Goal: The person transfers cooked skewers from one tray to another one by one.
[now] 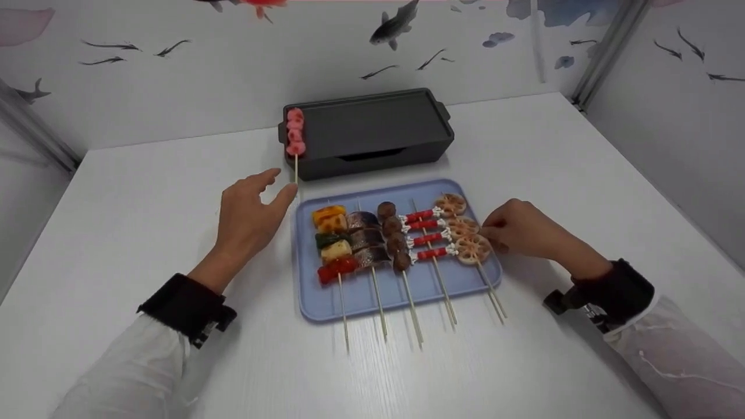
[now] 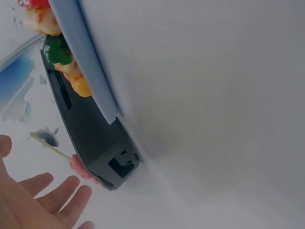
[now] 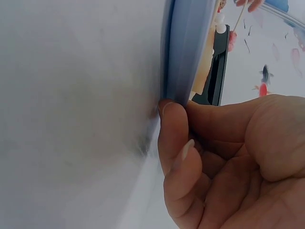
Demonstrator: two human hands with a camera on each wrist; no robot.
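My left hand (image 1: 250,212) is spread beside the bare stick of a pink skewer (image 1: 295,135), which lies across the left end of the black grill (image 1: 372,125). In the left wrist view the fingers (image 2: 71,200) stand apart from that stick. At the right edge of the blue tray (image 1: 401,297), my right hand (image 1: 521,230) pinches the rim between thumb and finger, as the right wrist view shows. On the tray lie a mixed vegetable skewer (image 1: 336,250), a dark-skinned fish-like skewer (image 1: 368,238), meatball skewers (image 1: 396,241), red candy-shaped skewers (image 1: 428,238) and lotus root skewers (image 1: 472,249).
The white table (image 1: 233,361) carries the tray in front of the grill. Skewer sticks (image 1: 416,326) jut over the tray's near edge. White panels (image 1: 204,87) painted with fish rise behind the table and at both sides.
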